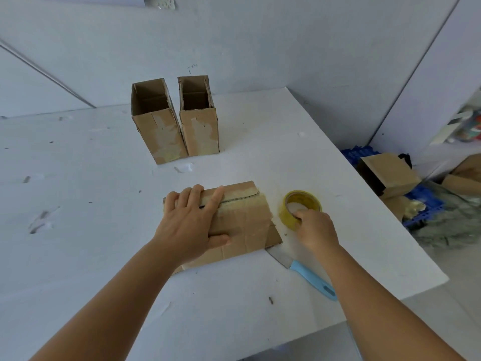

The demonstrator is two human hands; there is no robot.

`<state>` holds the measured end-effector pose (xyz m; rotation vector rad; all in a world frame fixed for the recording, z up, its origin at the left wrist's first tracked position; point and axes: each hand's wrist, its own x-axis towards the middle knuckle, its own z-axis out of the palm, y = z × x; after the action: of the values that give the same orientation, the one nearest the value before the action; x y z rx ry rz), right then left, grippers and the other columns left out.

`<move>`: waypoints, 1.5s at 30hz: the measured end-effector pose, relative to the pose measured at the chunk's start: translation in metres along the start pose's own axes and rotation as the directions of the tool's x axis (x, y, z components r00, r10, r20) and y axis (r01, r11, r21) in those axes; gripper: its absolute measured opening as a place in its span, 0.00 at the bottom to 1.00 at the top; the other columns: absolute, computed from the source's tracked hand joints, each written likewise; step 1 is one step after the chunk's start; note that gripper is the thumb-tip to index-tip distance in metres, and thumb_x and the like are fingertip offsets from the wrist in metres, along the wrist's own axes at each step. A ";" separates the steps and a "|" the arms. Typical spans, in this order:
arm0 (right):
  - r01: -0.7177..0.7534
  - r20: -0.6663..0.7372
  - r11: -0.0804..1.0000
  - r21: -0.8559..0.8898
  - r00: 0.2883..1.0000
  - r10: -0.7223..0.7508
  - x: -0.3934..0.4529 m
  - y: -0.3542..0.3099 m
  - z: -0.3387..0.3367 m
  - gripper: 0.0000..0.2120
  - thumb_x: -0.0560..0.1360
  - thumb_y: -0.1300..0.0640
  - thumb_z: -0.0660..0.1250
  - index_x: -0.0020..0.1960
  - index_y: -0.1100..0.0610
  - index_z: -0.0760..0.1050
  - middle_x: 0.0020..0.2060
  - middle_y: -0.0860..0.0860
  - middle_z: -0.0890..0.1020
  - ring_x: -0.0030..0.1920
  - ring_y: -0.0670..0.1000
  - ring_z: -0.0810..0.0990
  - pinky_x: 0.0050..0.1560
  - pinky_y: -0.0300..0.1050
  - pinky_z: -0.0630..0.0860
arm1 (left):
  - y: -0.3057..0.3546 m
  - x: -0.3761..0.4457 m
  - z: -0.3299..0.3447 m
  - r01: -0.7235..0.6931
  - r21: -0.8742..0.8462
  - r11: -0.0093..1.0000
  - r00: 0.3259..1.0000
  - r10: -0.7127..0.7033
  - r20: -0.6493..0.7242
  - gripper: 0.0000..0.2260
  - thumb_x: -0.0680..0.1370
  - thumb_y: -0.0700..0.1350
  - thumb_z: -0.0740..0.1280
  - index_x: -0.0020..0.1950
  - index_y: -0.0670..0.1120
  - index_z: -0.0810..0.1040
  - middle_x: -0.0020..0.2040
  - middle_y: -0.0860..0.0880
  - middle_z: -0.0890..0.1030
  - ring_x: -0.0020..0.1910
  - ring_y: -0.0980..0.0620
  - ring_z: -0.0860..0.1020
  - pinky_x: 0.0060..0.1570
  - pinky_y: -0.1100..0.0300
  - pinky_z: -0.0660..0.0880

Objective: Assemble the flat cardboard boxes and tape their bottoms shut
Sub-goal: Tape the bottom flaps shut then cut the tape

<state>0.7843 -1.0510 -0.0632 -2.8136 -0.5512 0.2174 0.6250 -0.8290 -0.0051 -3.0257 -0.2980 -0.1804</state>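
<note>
Nearest my view, the left hand (191,225) lies flat on the cardboard box (234,222) I am working on, near the middle of the counter (78,230) and toward its right edge. Its fingers (195,194) are straight and slightly spread across the bottom flaps, with the thumb along the box's near side, pressing rather than gripping. The seam between the flaps runs out from under the index finger, and yellowish tape already seems to cover the stretch beyond it.

My right hand (316,230) grips the tape roll (300,207), which sits just beside the box's right end; the fingers curl over the rim into the core, though I cannot see exactly how.

I judge the job well along: two assembled boxes (174,121) stand upright, open tops up, toward the far edge, and this third bottom is partly taped. Cutting the tape looks to be what remains; a blue-handled knife (307,274) lies near the right edge, blade tip beneath the box's corner.
</note>
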 end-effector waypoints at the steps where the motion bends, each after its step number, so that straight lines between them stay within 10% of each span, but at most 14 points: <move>1: 0.005 -0.019 1.000 0.026 1.000 -0.005 -0.001 -0.001 -0.002 0.14 0.73 0.65 0.59 0.50 0.54 0.80 0.40 0.55 0.81 0.45 0.60 0.77 0.37 0.45 0.69 | 0.000 -0.001 0.000 0.001 -0.001 1.000 1.000 -0.001 -0.006 0.42 0.66 0.74 0.50 0.73 0.50 0.59 0.62 0.40 0.72 0.59 0.40 0.73 0.59 0.44 0.65; 10: 0.192 -0.244 0.881 0.432 0.966 -0.090 -0.019 -0.043 -0.057 0.09 0.74 0.60 0.64 0.35 0.54 0.70 0.27 0.52 0.72 0.31 0.53 0.69 0.30 0.44 0.63 | 0.003 -0.005 -0.002 0.013 -0.029 0.999 1.000 -0.014 -0.025 0.41 0.65 0.73 0.51 0.72 0.50 0.59 0.61 0.40 0.73 0.58 0.40 0.74 0.58 0.44 0.67; 18: 0.462 -0.450 0.762 0.454 0.857 -0.252 -0.037 -0.101 -0.063 0.06 0.75 0.57 0.66 0.51 0.56 0.77 0.39 0.48 0.79 0.38 0.50 0.74 0.38 0.42 0.70 | 0.005 -0.009 -0.009 0.013 -0.036 0.999 1.000 -0.014 -0.022 0.41 0.64 0.72 0.52 0.71 0.49 0.64 0.59 0.40 0.76 0.56 0.41 0.76 0.53 0.45 0.73; 25: 0.573 -0.513 0.719 0.394 0.786 -0.345 -0.033 -0.122 -0.033 0.15 0.75 0.47 0.57 0.53 0.56 0.73 0.40 0.49 0.78 0.39 0.49 0.74 0.34 0.34 0.64 | 0.002 -0.018 -0.018 0.017 -0.151 0.988 1.000 -0.018 -0.002 0.47 0.66 0.74 0.47 0.77 0.48 0.47 0.73 0.43 0.63 0.72 0.45 0.61 0.69 0.49 0.52; 32: 0.618 -0.550 0.715 0.328 0.740 -0.387 -0.032 -0.121 -0.027 0.15 0.74 0.49 0.57 0.53 0.57 0.73 0.42 0.52 0.78 0.41 0.47 0.72 0.39 0.27 0.62 | 0.007 -0.015 -0.055 0.116 -0.825 0.554 0.927 -0.359 -0.110 0.35 0.72 0.59 0.66 0.75 0.48 0.59 0.67 0.53 0.71 0.67 0.58 0.66 0.66 0.63 0.61; 38: 0.680 -0.602 0.679 0.275 0.673 -0.430 -0.032 -0.124 -0.031 0.07 0.74 0.51 0.59 0.51 0.50 0.68 0.41 0.52 0.79 0.41 0.48 0.71 0.39 0.35 0.66 | 0.006 -0.005 -0.071 0.181 -0.966 0.182 0.838 -0.543 0.055 0.03 0.75 0.44 0.69 0.48 0.48 0.82 0.41 0.55 0.83 0.41 0.63 0.80 0.45 0.70 0.75; 45: 0.728 -0.650 0.602 0.328 0.637 -0.415 -0.033 -0.127 -0.035 0.13 0.73 0.50 0.63 0.51 0.58 0.74 0.46 0.48 0.75 0.48 0.47 0.72 0.49 0.32 0.69 | 0.008 -0.002 -0.076 0.167 -0.984 0.064 0.787 -0.610 0.094 0.06 0.77 0.44 0.66 0.43 0.44 0.81 0.38 0.50 0.84 0.40 0.57 0.81 0.47 0.61 0.77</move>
<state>0.7168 -0.9583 0.0092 -1.8247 -1.0496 -0.4421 0.6164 -0.8453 0.0688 -3.7725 -1.6079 -1.5841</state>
